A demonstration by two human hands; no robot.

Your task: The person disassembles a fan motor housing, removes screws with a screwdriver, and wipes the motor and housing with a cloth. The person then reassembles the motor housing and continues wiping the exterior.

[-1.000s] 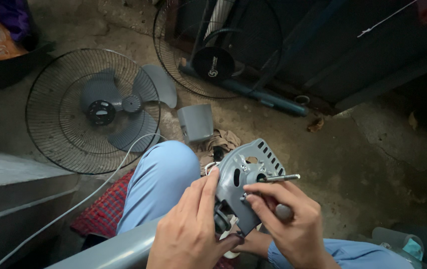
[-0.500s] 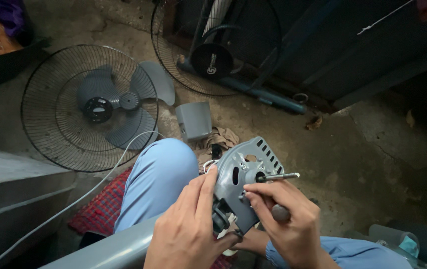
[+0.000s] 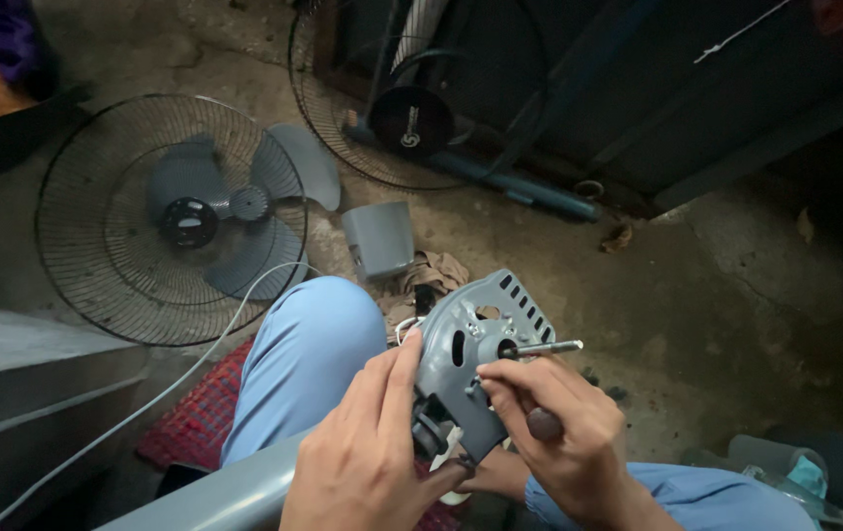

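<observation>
I hold a grey fan motor housing [image 3: 475,344] over my lap, its metal shaft [image 3: 549,348] sticking out to the right. My left hand [image 3: 367,457] grips the housing's left and lower side, thumb pressed on its face. My right hand [image 3: 564,442] pinches a dark-handled screwdriver [image 3: 543,423] against the housing's front, just below the shaft. The tool's tip is hidden by my fingers. Both knees in light blue trousers [image 3: 308,354] frame the motor.
On the dirt floor lie a wire fan guard [image 3: 97,285] with a grey blade [image 3: 244,211], a grey motor cover [image 3: 380,238], a second guard [image 3: 362,128] leaning at the back, a white cable [image 3: 161,393], a red mat [image 3: 200,418] and a grey pipe [image 3: 215,497].
The view has drifted slightly; my hands and the motor housing stay in nearly the same pose, with the right fingers shifting a little on the screwdriver.
</observation>
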